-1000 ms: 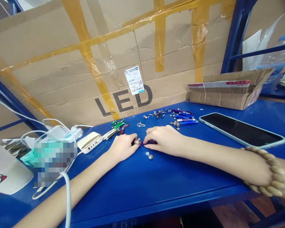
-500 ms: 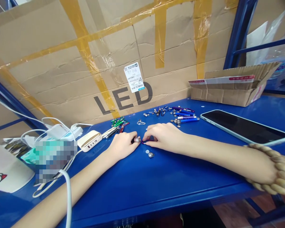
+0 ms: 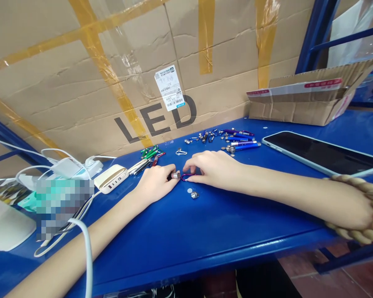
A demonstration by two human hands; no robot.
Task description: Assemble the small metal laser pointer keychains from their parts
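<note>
My left hand (image 3: 155, 184) is closed around a small tube (image 3: 176, 175) whose silvery end sticks out past the thumb; the rest is hidden in the fingers. Just to its right, my right hand (image 3: 216, 167) pinches a purple-red carabiner clip (image 3: 186, 178) near the tabletop, its fingertips partly hiding it. In front of the hands lie a short silver metal cap (image 3: 194, 195) and a pale round disc (image 3: 190, 191). A silver clip (image 3: 181, 152) lies behind them. Green clips and tubes (image 3: 149, 152) are beyond my left hand, blue tubes (image 3: 244, 147) beyond my right.
A phone (image 3: 323, 153) and an open cardboard box (image 3: 289, 109) sit at the right. A white power bank (image 3: 112, 179), cables and a white cup (image 3: 9, 223) crowd the left. The large LED carton (image 3: 224, 95) stands along the back of the blue table (image 3: 211, 231).
The camera view has shifted, so the scene sits slightly higher in the picture. More of the purple-red clip shows at my right fingertips; both hands keep their holds.
</note>
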